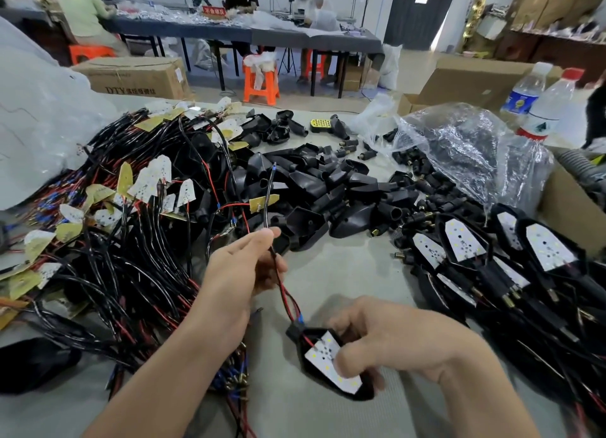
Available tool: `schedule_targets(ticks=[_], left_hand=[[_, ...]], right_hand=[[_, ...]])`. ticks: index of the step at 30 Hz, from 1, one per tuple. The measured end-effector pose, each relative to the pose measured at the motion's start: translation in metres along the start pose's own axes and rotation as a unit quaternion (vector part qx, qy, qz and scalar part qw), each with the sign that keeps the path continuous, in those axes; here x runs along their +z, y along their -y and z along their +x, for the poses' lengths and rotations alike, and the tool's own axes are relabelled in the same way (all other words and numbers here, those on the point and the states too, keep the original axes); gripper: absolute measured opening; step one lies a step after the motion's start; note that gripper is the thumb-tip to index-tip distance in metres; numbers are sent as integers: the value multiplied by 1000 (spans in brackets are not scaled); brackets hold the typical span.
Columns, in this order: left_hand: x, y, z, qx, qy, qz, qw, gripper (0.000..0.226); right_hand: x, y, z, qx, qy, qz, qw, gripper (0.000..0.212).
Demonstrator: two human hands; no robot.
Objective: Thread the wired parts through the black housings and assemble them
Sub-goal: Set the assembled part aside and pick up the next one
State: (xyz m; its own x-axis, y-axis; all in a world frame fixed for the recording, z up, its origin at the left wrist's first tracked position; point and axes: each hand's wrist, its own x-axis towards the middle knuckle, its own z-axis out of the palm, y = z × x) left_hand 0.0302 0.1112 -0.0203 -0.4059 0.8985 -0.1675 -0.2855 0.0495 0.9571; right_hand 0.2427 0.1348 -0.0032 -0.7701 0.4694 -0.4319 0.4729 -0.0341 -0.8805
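My right hand (370,336) grips a black housing (306,360) low in the middle, with a white LED board (328,362) seated in it. Red and black wires (285,293) come out of the housing's narrow end and run up to my left hand (242,267), which pinches them between thumb and fingers; their free ends stick up above the hand. A tangle of wired LED boards (131,208) lies to the left. Loose empty black housings (314,188) are heaped in the middle. Assembled units (492,257) lie at the right.
A clear plastic bag (459,149) with small black parts sits at the back right, with two water bottles (537,100) and a cardboard box (570,214) beyond. Other people work at a long table (262,34) in the background, near orange stools.
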Motion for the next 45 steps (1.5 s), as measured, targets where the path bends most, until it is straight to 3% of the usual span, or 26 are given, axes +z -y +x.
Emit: schedule_targets(ticks=[3, 6, 10, 12, 14, 16, 18, 22, 27, 30, 33, 35, 37, 40, 42, 45], left_hand=[[-2, 1, -3, 44, 7, 57, 997, 34], [-3, 0, -4, 108, -5, 126, 986, 34], [-4, 5, -8, 156, -2, 202, 967, 26], [-6, 4, -13, 175, 6, 222, 959, 24], [-8, 4, -16, 185, 20, 240, 953, 26], [-11, 3, -18, 191, 44, 258, 946, 21], [-14, 3, -19, 192, 79, 273, 939, 21], [-17, 1, -22, 171, 166, 273, 932, 21], [-16, -6, -21, 141, 201, 312, 918, 23], [-18, -12, -20, 69, 295, 277, 912, 22], [-22, -18, -18, 29, 389, 228, 892, 22], [-26, -21, -19, -1, 450, 154, 880, 25], [-27, -21, -19, -29, 430, 77, 899, 27], [-23, -16, -17, -46, 332, 39, 942, 13], [-19, -12, -16, -50, 298, 28, 953, 16], [-14, -10, -18, -39, 267, 6, 963, 22]], right_hand=[[-3, -2, -5, 11, 0, -4, 1000, 5], [-3, -2, 5, 0, -148, 38, 988, 17], [4, 1, 15, -15, -336, -184, 924, 59], [9, 2, 20, -46, -411, -175, 894, 53], [9, 6, 29, -104, -473, -43, 874, 32], [7, 13, 37, -162, -451, 187, 858, 21], [1, 12, 41, -180, -417, 325, 829, 23], [-12, 2, 40, -190, -420, 421, 782, 28], [-24, 2, 38, -233, -443, 467, 729, 36], [-40, 5, 33, -274, -473, 518, 658, 27], [-51, 5, 26, -315, -452, 549, 629, 28], [-52, 5, 23, -330, -411, 570, 630, 29], [-50, 5, 19, -312, -376, 582, 650, 35], [-37, 4, 20, -212, -298, 531, 764, 58], [-20, 11, 27, -169, -241, 449, 844, 58], [2, 24, 36, -167, -206, 393, 880, 41]])
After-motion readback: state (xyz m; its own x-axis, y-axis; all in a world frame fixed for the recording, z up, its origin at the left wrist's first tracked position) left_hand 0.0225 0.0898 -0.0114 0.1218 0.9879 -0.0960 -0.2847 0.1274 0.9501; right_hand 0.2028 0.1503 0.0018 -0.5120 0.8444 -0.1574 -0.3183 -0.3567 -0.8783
